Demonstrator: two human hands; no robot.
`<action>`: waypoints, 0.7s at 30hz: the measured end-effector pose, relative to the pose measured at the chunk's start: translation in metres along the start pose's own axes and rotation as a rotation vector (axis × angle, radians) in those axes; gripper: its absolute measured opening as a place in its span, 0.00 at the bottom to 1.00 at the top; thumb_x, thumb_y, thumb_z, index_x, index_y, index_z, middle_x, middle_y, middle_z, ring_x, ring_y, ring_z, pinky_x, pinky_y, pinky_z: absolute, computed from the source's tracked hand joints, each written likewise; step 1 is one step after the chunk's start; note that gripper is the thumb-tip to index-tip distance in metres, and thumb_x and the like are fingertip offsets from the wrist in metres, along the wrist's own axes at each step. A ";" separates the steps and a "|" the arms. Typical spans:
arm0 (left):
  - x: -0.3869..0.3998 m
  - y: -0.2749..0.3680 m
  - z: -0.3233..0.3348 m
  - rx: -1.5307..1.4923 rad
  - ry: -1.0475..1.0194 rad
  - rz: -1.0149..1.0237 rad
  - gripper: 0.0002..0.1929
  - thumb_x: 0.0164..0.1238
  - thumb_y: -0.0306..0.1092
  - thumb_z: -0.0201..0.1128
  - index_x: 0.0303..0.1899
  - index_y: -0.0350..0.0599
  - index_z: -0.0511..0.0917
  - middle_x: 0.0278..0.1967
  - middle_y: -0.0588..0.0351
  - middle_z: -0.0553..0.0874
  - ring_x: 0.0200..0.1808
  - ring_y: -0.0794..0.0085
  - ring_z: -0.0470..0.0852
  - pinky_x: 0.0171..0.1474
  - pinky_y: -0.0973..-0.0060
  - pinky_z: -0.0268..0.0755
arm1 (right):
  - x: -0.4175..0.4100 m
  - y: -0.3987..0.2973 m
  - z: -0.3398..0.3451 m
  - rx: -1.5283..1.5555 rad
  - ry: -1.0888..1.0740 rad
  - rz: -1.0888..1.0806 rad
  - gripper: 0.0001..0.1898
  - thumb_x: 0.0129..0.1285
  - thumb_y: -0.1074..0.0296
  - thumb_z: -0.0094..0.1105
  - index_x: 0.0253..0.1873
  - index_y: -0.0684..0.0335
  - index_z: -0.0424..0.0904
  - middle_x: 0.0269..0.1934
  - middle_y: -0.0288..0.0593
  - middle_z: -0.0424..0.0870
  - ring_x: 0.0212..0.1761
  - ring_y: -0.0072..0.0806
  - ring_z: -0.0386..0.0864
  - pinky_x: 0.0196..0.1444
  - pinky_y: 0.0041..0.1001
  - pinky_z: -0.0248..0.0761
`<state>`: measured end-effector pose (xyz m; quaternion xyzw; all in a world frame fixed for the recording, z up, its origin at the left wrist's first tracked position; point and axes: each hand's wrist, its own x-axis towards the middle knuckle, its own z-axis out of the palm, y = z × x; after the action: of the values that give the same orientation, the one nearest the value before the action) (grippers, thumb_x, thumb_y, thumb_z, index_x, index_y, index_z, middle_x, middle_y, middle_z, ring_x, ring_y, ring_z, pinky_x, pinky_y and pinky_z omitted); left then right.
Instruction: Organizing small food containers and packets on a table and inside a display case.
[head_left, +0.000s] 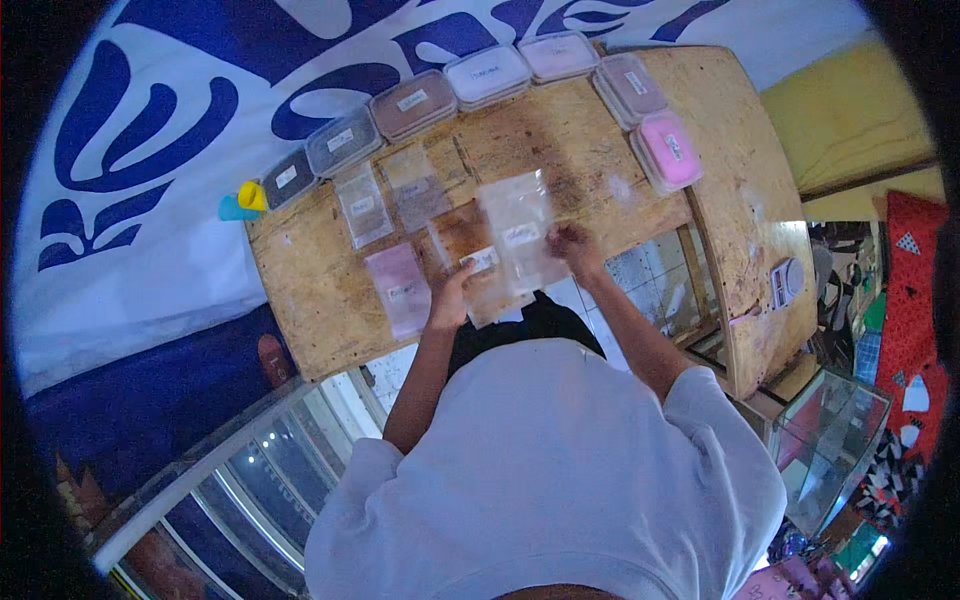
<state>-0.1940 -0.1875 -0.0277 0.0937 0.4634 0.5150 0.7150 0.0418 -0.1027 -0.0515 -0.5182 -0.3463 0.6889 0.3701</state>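
At the near edge of a wooden table, my left hand (452, 294) grips a clear plastic bag (480, 259) that bears a label and seems to hold something brown. Beside it a second clear labelled plastic bag (517, 225) is held up, its lower part overlapping the first. My right hand (574, 246) is at that bag's right edge, fingers curled; whether it pinches the plastic is blurred. To the left lie a pink-filled bag (400, 291), a bag with greyish contents (363, 206) and a bag with purplish contents (416, 191).
Several labelled lidded plastic containers (412, 103) line the table's (517, 142) far edge, with a pink-filled one (669, 150) at the right. A yellow cup (252, 196) and a turquoise cup (238, 208) sit at the left corner. A small scale (787, 282) rests on the right table.
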 end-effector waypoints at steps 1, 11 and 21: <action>0.002 0.004 0.007 -0.050 0.038 -0.008 0.20 0.60 0.34 0.59 0.52 0.39 0.70 0.44 0.49 0.80 0.43 0.63 0.81 0.46 0.65 0.75 | 0.010 0.001 -0.016 0.002 -0.009 0.010 0.04 0.61 0.71 0.56 0.38 0.63 0.74 0.31 0.36 0.78 0.31 0.22 0.76 0.36 0.24 0.74; 0.046 -0.042 -0.008 -0.313 0.056 0.022 0.20 0.59 0.38 0.52 0.52 0.37 0.69 0.44 0.44 0.79 0.45 0.52 0.79 0.50 0.53 0.72 | 0.100 0.055 -0.153 -0.540 0.270 -0.342 0.11 0.59 0.73 0.52 0.45 0.65 0.79 0.31 0.38 0.81 0.30 0.26 0.76 0.34 0.25 0.70; 0.037 -0.030 0.027 -0.424 0.198 -0.023 0.15 0.58 0.30 0.54 0.46 0.35 0.69 0.44 0.45 0.77 0.42 0.53 0.80 0.48 0.58 0.76 | 0.084 0.016 -0.107 -1.247 0.342 -0.318 0.21 0.52 0.66 0.55 0.52 0.65 0.70 0.51 0.58 0.70 0.56 0.53 0.65 0.56 0.42 0.61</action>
<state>-0.1527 -0.1608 -0.0522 -0.1150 0.4139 0.5992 0.6756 0.1270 -0.0276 -0.1269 -0.6796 -0.6887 0.2047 0.1479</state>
